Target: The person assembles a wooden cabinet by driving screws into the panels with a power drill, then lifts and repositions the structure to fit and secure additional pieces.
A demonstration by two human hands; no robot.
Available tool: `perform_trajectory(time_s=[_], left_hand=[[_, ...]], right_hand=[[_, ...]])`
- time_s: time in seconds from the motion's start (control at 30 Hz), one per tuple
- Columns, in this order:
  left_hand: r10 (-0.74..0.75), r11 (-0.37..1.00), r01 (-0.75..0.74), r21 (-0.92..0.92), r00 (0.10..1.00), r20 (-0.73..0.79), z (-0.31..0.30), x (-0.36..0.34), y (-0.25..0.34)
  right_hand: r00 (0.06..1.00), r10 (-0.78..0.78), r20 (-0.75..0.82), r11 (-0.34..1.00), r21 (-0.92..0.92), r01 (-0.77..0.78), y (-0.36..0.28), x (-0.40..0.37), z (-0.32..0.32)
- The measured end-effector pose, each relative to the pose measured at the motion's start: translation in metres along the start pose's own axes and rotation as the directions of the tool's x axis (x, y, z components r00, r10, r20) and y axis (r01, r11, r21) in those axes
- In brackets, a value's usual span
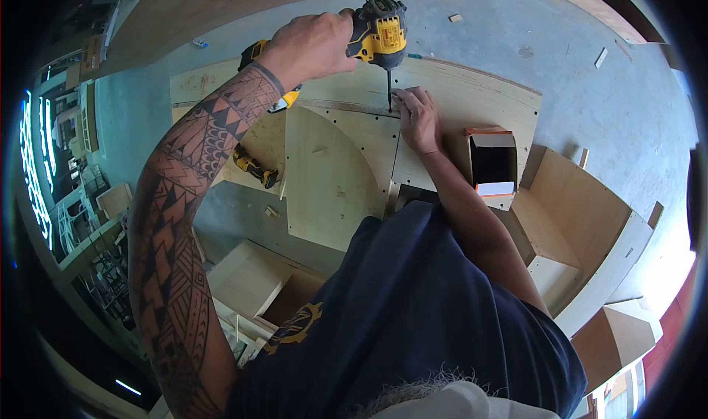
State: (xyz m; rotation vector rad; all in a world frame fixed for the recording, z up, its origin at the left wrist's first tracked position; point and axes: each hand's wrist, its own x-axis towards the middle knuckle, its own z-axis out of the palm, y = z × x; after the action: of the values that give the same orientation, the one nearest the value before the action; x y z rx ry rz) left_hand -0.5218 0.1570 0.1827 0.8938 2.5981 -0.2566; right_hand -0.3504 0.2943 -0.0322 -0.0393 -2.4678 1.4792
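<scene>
My left hand [313,46], on the tattooed arm, is wrapped round the grip of a yellow and black cordless drill [386,34]. A long thin bit [389,87] points down from the drill to the seam of a pale plywood panel [472,94]. Close beside the bit's lower end is my right hand [420,120], fingers pinched together; what they hold is too small to make out. Dark screw holes or heads run along the panel's edges. My left wrist covers part of the drill's base.
An open cardboard box [494,161] stands on the panel, right of my right forearm. A second yellow and black tool [254,167] lies on wood at left. Curved plywood pieces [582,220] stand at right, and wood scraps [455,18] lie on the grey floor.
</scene>
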Motion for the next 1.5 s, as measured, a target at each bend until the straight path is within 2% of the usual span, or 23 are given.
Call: perform_trajectory(time_s=[0.4,1.2,1.33,1.5], left_hand=[[-0.008,1.0,0.007,-0.02,0.999,-0.04,0.004,-0.011,0.004],[-0.046,0.999,0.046,-0.025,0.999,-0.027,0.007,-0.015,0.007],[-0.091,0.996,0.091,-0.01,0.996,-0.02,0.011,-0.01,0.006],[-0.156,0.982,0.158,-0.1,0.988,0.019,0.005,-0.022,0.001]], right_hand=[[1.0,-0.011,0.026,1.0,-0.018,0.011,0.001,0.001,0.0],[1.0,-0.013,0.022,1.0,0.01,0.013,0.006,0.0,0.004],[1.0,-0.02,0.01,1.0,0.013,0.02,0.008,-0.002,0.006],[0.999,-0.052,-0.011,0.999,-0.004,0.052,0.012,-0.001,0.009]])
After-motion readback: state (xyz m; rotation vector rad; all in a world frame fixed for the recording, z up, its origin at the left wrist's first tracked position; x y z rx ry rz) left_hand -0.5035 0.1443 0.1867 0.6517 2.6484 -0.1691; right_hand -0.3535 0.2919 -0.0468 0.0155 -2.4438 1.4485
